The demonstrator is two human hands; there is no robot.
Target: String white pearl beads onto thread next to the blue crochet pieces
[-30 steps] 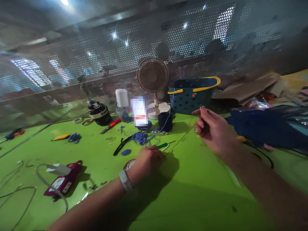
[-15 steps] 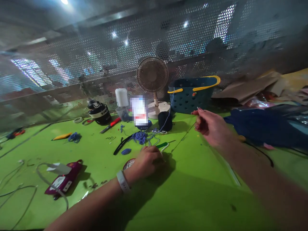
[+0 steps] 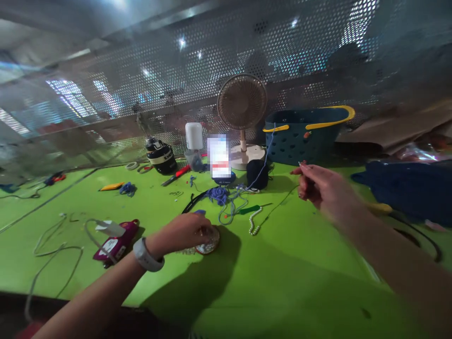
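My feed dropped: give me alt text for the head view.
The left hand rests on a round dish of beads on the green table. The right hand pinches a needle trailing thread, near a pearl strand.

fan (image 3: pixel 242 101), blue basket (image 3: pixel 300 141) behind green table (image 3: pixel 300 273).

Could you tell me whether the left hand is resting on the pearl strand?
No, the left hand rests on a round dish; the pearl strand lies apart.

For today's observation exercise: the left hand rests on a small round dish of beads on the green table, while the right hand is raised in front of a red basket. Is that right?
Not quite. The head view shows the basket is dark blue with yellow handles, not red. The left hand does rest on the round dish, and the right hand is raised.
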